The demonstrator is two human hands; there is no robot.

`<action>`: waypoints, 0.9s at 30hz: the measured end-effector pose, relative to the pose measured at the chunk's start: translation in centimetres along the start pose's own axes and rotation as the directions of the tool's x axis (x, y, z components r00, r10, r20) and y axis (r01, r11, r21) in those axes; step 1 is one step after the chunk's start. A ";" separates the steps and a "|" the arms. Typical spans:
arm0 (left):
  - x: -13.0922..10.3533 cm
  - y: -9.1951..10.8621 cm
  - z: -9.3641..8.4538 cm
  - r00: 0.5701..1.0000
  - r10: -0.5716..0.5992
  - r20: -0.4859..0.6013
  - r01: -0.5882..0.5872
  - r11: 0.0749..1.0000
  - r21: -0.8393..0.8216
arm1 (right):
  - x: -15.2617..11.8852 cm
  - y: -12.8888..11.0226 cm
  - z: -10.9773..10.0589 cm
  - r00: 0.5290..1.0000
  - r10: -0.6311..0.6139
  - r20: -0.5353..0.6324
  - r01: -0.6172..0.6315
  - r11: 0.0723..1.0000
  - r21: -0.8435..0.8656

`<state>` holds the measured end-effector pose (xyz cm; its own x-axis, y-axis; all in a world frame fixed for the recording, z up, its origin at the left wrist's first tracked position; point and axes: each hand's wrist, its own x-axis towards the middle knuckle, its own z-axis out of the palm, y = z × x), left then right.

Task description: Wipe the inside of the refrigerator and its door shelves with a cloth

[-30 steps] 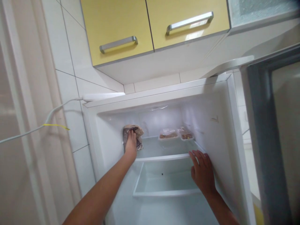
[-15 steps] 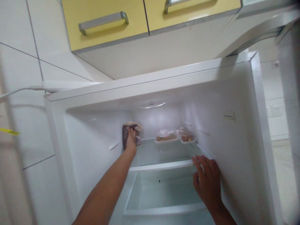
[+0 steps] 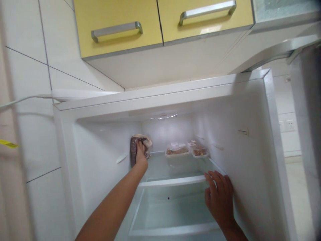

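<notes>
Inside the open fridge, my left hand is stretched to the back left corner. It presses a crumpled brown-and-beige patterned cloth against the inner left wall. Part of the cloth is hidden under the fingers. My right hand is at the right end of the upper shelf's white front edge, its fingers loosely bent and apart with nothing in them. The fingertips seem to touch that edge or the shelf beside it.
Two clear food packs, one flat and one with reddish contents, lie at the shelf's back right. Below is a lower shelf. The fridge door stands open at right; yellow cabinets hang above.
The camera view has shifted slightly, showing more of the cabinets. My left hand has moved a little on the wall with the cloth. My right hand stays by the shelf edge.
</notes>
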<state>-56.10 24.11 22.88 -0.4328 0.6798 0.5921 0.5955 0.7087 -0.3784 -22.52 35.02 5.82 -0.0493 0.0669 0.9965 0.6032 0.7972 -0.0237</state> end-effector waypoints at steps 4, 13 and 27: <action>-3.2 -0.5 -2.0 0.999 0.027 0.035 -0.028 0.999 0.026 | 0.1 0.0 -0.3 1.000 -0.009 0.019 0.009 1.000 0.001; -13.2 -3.9 -9.5 0.981 0.179 0.073 -0.189 0.966 0.174 | 0.9 -0.4 -2.0 0.995 0.015 0.094 -0.021 0.997 0.073; -18.9 -9.5 -20.2 0.967 0.141 -0.210 -0.119 0.987 0.112 | 1.1 -0.9 -2.0 0.998 0.031 0.050 -0.035 0.996 0.088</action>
<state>-39.86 0.77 29.70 -0.1924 0.7177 0.6693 0.5631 0.6393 -0.5236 -21.53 33.24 7.11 -0.0709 0.1215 0.9901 0.5323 0.8440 -0.0655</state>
